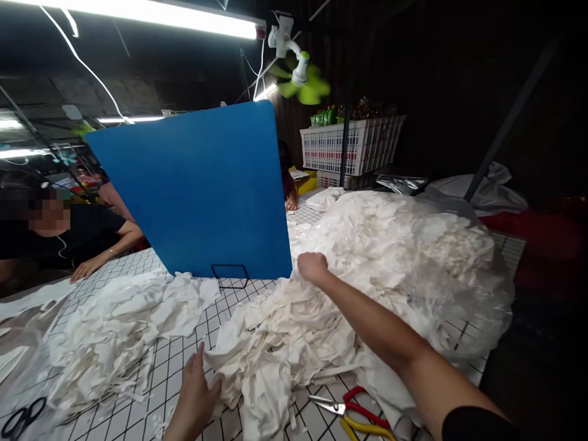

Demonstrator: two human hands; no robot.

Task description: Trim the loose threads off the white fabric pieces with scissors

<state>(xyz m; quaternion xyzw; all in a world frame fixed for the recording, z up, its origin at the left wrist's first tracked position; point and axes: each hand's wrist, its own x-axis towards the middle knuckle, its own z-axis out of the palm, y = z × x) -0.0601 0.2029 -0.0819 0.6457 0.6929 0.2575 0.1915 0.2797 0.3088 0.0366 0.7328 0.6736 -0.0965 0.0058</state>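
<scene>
My right hand point(313, 267) is closed in a fist at the far side of the middle pile of white cloth pieces point(285, 337), beside the blue board's lower right corner. White cloth shows just below its fingers, and the grip itself is partly hidden. Fingers out and thumb apart, my left hand point(193, 392) is at the near left edge of the same pile, holding nothing. Red and yellow handled cutters point(344, 407) lie with blades apart in front of the pile. Behind, a big clear plastic bag point(459, 288) holds more white cloth.
An upright blue board point(197, 190) in a black wire stand point(229, 275) divides the grid-patterned table point(177, 361). Left are another cloth pile point(110, 331), black scissors point(25, 419) and a seated person point(92, 226). Beyond are a white crate point(351, 144) and a green fan point(303, 82).
</scene>
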